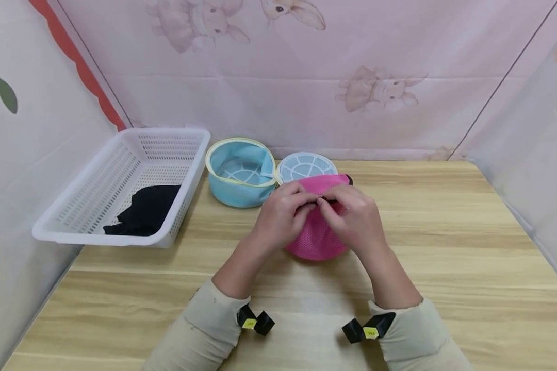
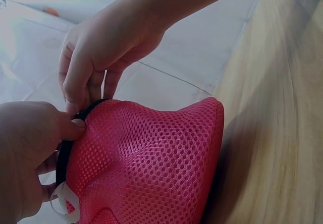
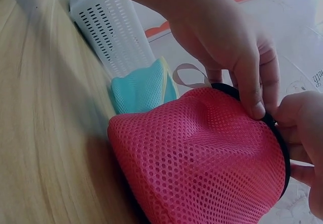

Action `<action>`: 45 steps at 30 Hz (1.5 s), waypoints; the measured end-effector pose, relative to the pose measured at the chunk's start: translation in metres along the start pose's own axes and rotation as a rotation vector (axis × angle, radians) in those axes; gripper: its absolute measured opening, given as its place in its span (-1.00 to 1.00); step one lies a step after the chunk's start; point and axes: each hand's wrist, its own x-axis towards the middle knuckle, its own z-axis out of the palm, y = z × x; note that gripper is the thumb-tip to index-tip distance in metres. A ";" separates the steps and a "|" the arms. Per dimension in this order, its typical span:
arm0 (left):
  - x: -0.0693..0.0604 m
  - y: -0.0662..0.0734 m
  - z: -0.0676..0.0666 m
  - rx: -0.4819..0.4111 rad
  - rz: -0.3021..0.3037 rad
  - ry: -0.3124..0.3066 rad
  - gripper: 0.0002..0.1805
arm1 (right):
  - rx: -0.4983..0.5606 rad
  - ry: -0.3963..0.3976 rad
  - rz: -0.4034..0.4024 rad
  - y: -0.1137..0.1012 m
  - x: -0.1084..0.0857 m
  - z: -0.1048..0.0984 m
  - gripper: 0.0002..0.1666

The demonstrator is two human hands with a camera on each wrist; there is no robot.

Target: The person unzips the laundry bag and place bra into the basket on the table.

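A pink mesh laundry bag (image 1: 316, 242) with a black trimmed edge stands on the table in front of me. My left hand (image 1: 283, 211) pinches that black edge between thumb and fingers. Close beside it, my right hand (image 1: 355, 214) pinches the same edge, the fingertips of both hands nearly meeting. In the left wrist view the bag's mesh (image 2: 146, 153) bulges below the trim, and a pale loop (image 2: 65, 203) hangs at its side. The right wrist view shows the pink bag (image 3: 197, 153) from the other side; what lies inside it is hidden.
Behind the hands sits a round blue mesh bag (image 1: 234, 193) with yellow trim, its lid (image 1: 308, 166) folded open to the right. A white perforated basket (image 1: 85, 238) at the left holds a black cloth (image 1: 150, 208). Printed fabric walls (image 1: 278, 113) border the wooden table (image 1: 445, 247).
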 end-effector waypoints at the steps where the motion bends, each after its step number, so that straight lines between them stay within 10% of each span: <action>1: 0.000 0.000 0.000 -0.004 -0.007 -0.006 -0.84 | -0.001 0.001 0.000 0.000 0.000 0.000 -0.94; 45: 0.001 -0.011 -0.008 -0.002 -0.074 -0.115 -0.78 | -0.003 0.015 0.005 0.004 0.000 0.002 -0.90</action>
